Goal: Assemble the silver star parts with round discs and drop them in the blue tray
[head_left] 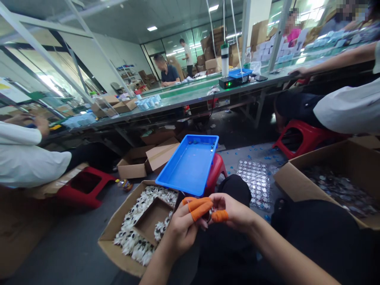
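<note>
My left hand (185, 223) and my right hand (230, 211) meet above my lap, with orange finger cots on some fingers. Between their closed fingertips is a small dark, shiny round part (207, 216), mostly covered by the fingers. Just beyond the hands, a shallow blue tray (187, 164) rests on a red stool (216, 174), with a few small pieces at its far end. Left of my left hand stands a cardboard box (111, 247) of white plastic parts with dark centres (133, 233). A smaller cardboard box (150, 217) sits among them, holding a few such parts.
At right, an open carton (292, 180) holds many shiny discs (341, 190). A clear blister tray (253, 182) lies on the floor. Co-workers sit at left and right on red stools (299, 138). A green conveyor bench (190, 93) runs across behind.
</note>
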`<state>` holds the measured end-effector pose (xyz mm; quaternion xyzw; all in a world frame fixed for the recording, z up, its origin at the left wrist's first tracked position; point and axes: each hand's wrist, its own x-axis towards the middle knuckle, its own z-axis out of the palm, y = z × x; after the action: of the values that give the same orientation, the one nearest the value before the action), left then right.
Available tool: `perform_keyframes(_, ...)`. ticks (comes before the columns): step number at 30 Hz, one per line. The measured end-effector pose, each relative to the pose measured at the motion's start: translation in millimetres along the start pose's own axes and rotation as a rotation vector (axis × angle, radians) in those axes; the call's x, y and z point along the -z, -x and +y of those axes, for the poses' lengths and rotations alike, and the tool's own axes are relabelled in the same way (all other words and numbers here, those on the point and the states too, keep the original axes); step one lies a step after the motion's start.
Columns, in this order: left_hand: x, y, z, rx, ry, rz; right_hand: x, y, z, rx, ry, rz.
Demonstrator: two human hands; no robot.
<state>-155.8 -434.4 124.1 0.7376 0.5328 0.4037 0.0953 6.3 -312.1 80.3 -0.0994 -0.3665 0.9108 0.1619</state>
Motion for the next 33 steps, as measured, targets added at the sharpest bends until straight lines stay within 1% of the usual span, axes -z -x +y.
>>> perform_keyframes(3,3.6,-2,6,-0.047,-0.021,-0.015,-4,3,-3,-0.011,-0.04,-0.048)
perform_keyframes(7,6.6,-5,10,-0.089,-0.025,0.0,-8,6,-9,-0.014,-0.019,-0.117)
perform_keyframes(14,5.2,-8,7,-0.124,0.018,0.008,-8,8,-9,-0.04,0.001,-0.096)
perform_keyframes(18,8.3,-8,5,-0.101,0.06,-0.01,-9,10,-6,-0.043,0.01,-0.111)
perform_keyframes(21,11.9,-7,4,-0.097,0.063,-0.021,-10,10,-5,-0.038,-0.006,-0.074)
perform_keyframes(25,12.6,-4,3,-0.073,0.047,0.074,-12,7,-7,-0.014,-0.018,-0.008)
perform_keyframes(30,10.2,1,6,0.025,0.041,0.096,-11,5,-7,0.046,-0.008,-0.016)
perform_keyframes(33,7.8,-1,10,0.042,0.058,0.143,-7,5,-6,0.074,0.008,0.012)
